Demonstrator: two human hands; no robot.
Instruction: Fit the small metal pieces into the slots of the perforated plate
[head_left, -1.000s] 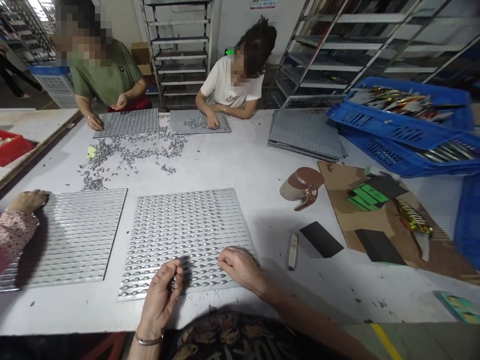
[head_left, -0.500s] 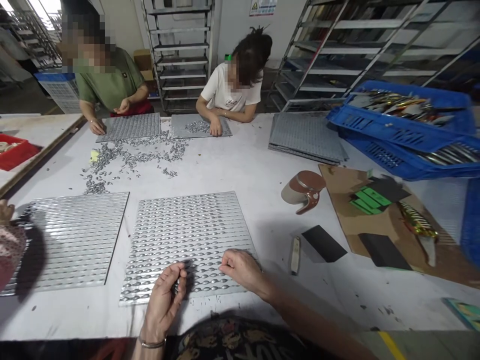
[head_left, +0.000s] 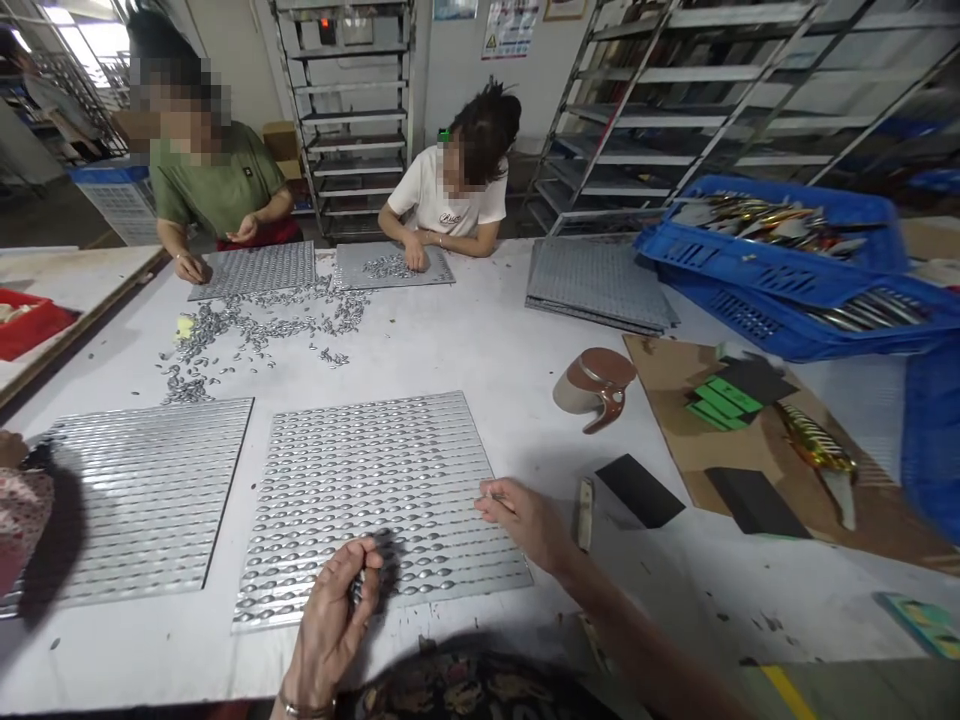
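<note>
In front of me lies a grey ridged board (head_left: 472,500) with rows of small shiny, pointed-oval metal pieces (head_left: 330,480) along its ridges. Pieces cover the left and middle; the strip by the right edge shows bare ridges. My left hand (head_left: 330,610), palm turned up over the near edge, is curled around several of these small metal pieces (head_left: 355,588), mostly hidden by the fingers. Above the board's right side, my right hand (head_left: 525,518) is closed in a pinch. What sits between its fingertips is too small to make out.
Another ridged board (head_left: 150,500) lies left, beside a person's sleeve (head_left: 22,520). Loose pieces (head_left: 277,325) are scattered before two co-workers. On the right are a brown mug (head_left: 600,375), a utility knife (head_left: 585,512), dark sheets (head_left: 640,490), cardboard (head_left: 667,400) and blue crates (head_left: 750,255).
My right hand has moved right and slightly away from me, off the piece-covered rows toward the board's right edge. My left hand stays curled in nearly the same place. The view has shifted slightly.
</note>
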